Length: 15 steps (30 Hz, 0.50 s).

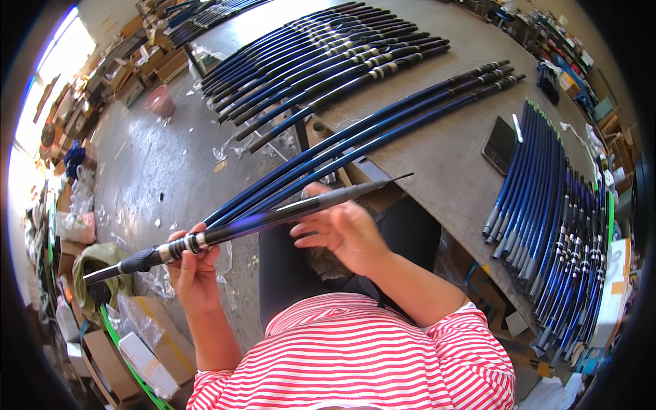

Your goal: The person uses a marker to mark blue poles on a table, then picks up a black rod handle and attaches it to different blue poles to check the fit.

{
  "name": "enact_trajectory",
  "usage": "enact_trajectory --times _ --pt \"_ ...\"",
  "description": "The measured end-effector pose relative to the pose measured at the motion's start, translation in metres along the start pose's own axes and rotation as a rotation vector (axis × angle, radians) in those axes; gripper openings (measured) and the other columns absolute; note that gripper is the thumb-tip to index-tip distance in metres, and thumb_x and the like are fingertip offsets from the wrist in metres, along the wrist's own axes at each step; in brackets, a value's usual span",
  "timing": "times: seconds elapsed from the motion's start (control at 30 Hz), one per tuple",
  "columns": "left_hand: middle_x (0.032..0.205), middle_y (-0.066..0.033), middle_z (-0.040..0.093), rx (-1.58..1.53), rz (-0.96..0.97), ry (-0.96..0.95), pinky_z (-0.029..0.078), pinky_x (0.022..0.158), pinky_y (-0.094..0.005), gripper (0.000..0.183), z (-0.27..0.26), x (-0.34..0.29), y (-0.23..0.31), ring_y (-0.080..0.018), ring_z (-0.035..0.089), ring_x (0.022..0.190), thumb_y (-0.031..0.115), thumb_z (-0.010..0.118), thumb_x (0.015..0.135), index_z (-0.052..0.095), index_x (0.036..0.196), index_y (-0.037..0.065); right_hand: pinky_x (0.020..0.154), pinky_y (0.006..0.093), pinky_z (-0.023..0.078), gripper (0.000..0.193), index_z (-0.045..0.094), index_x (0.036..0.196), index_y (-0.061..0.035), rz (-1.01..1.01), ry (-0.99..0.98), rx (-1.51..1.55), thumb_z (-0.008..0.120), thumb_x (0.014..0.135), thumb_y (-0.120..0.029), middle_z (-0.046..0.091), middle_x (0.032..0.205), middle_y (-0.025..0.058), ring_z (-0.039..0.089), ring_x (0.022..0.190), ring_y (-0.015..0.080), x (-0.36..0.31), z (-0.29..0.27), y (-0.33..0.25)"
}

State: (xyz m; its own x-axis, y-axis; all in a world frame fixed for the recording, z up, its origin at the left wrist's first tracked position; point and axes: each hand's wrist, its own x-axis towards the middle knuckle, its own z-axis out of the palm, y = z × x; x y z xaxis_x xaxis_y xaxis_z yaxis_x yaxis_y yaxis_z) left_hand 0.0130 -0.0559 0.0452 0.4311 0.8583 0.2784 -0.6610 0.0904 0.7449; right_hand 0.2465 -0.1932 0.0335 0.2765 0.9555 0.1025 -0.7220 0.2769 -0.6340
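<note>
A dark fishing rod (pixel 266 217) lies slantwise across my lap, its grey taper and thin tip (pixel 396 179) pointing up to the right. My left hand (pixel 195 266) is closed around it by the silver reel seat rings, with the dark butt end sticking out to the left. Farther along, beside the grey section, my right hand (pixel 352 236) has its fingers spread. One finger shows above the rod and the others below; whether they touch it I cannot tell. Just beyond, three blue rods (pixel 383 130) rest over the table's edge, partly hidden by the held rod.
A row of dark rods (pixel 321 61) overhangs the far side of the table (pixel 437 147). Several blue rod sections (pixel 529 184) lie at right, near a phone (pixel 499 145). Cardboard boxes (pixel 154 335) and a pink bucket (pixel 160 102) stand on the littered floor at left.
</note>
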Motion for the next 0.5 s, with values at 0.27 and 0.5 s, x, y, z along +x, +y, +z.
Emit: enact_trajectory --times 0.27,0.5 --pt "0.114 -0.0290 0.049 0.014 0.004 0.026 0.051 0.085 -0.0407 0.037 -0.029 -0.009 0.045 -0.0281 0.059 0.097 0.006 0.052 0.087 0.037 0.118 -0.005 0.088 0.0374 0.046 0.073 0.037 0.130 -0.0039 -0.394 0.078 -0.486 0.069 0.075 -0.040 0.051 0.119 0.0213 0.055 0.104 0.0265 -0.005 -0.026 -0.048" --pt "0.106 -0.0277 0.054 0.120 0.005 0.005 0.053 0.081 -0.0409 0.033 -0.024 -0.002 0.051 -0.0297 0.059 0.097 0.008 0.051 0.088 0.040 0.115 -0.006 0.050 0.0193 0.040 0.021 0.065 0.094 -0.0026 -0.109 -0.249 -1.168 0.067 0.079 -0.017 0.061 0.071 0.0022 0.052 0.058 0.0060 0.001 0.003 -0.043"
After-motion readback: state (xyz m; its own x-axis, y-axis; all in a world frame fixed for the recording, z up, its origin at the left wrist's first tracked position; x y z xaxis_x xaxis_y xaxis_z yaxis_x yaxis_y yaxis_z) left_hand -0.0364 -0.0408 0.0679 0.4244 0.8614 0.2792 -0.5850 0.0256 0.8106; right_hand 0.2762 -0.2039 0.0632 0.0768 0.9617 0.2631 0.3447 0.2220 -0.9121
